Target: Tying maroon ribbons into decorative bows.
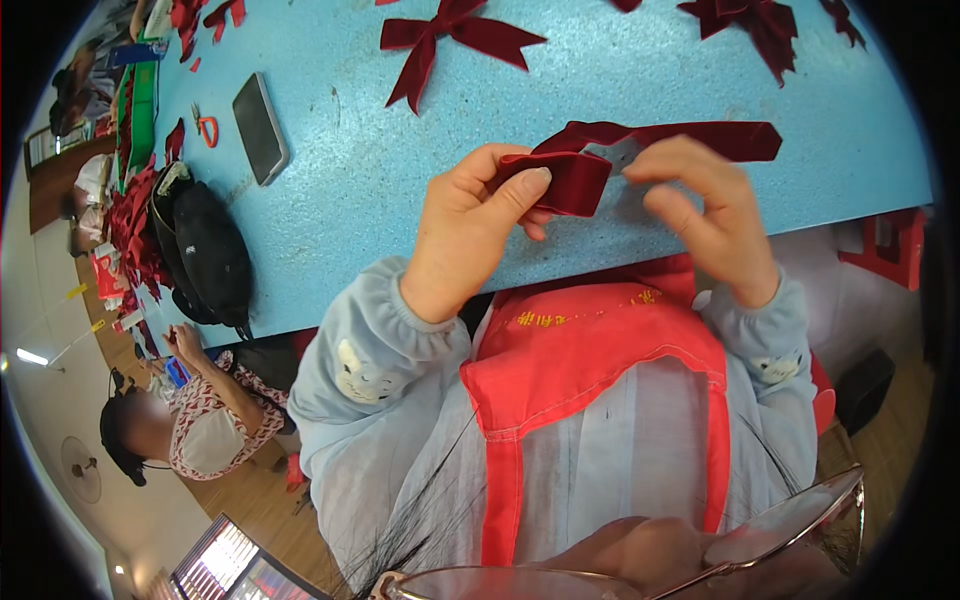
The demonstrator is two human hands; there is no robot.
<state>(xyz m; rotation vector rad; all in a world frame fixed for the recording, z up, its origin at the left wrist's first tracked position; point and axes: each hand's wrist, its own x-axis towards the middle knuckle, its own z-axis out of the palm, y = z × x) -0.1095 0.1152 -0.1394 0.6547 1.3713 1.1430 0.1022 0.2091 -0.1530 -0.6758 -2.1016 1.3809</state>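
Note:
A dark red velvet ribbon (575,186) is folded into a flat loop over the near edge of the table. My left hand (452,232) is closed around the loop's left part, its thumb pressed on the front face. The ribbon's long tail (715,140) stretches right across the tabletop, behind the fingers of the other hand. Just right of the loop is my right hand (708,205), its fingers bent and the thumb and forefinger apart. I see nothing between them. Beyond my hands lies a finished dark red bow (452,38).
The blue table (360,170) carries more bows (748,28) at its far right. To the left are a phone (260,130), orange-handled scissors (207,128), a black bag (208,250) and a heap of red ribbon (130,235). A co-worker (205,425) sits at the left.

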